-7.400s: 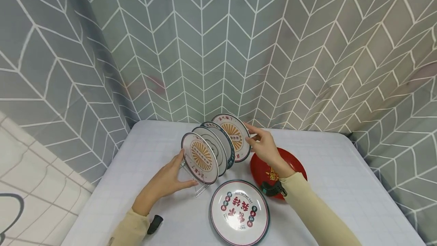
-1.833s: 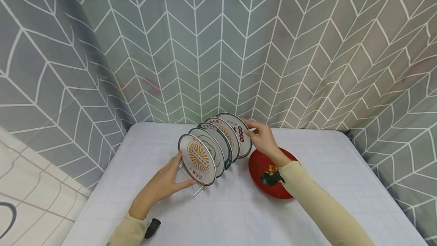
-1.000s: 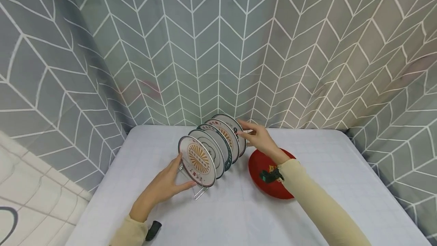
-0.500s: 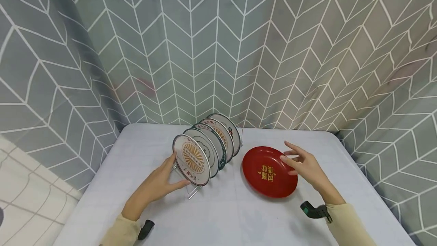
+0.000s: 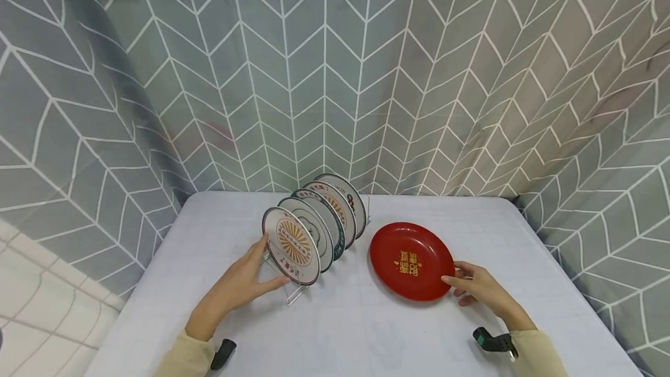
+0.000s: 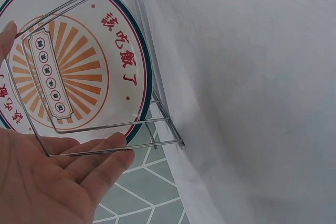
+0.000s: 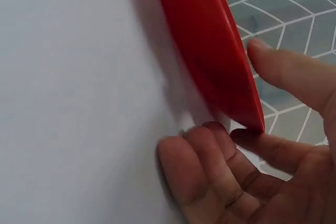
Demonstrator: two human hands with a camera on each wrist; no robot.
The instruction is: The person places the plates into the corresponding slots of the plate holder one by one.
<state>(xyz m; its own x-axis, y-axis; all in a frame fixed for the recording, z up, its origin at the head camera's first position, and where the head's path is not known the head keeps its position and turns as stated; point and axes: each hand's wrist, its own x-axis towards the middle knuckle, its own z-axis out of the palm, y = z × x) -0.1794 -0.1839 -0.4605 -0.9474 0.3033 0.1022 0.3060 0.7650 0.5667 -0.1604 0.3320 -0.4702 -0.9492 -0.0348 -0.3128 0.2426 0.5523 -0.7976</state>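
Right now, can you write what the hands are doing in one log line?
left hand: touches wire rack | right hand: touches red plate rim | wire rack: five leaning plates | red plate: on table

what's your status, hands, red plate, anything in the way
Left hand on plate rack. Right hand on rim of red plate. Red plate on table, outside plate rack. No obstacle seen between them.
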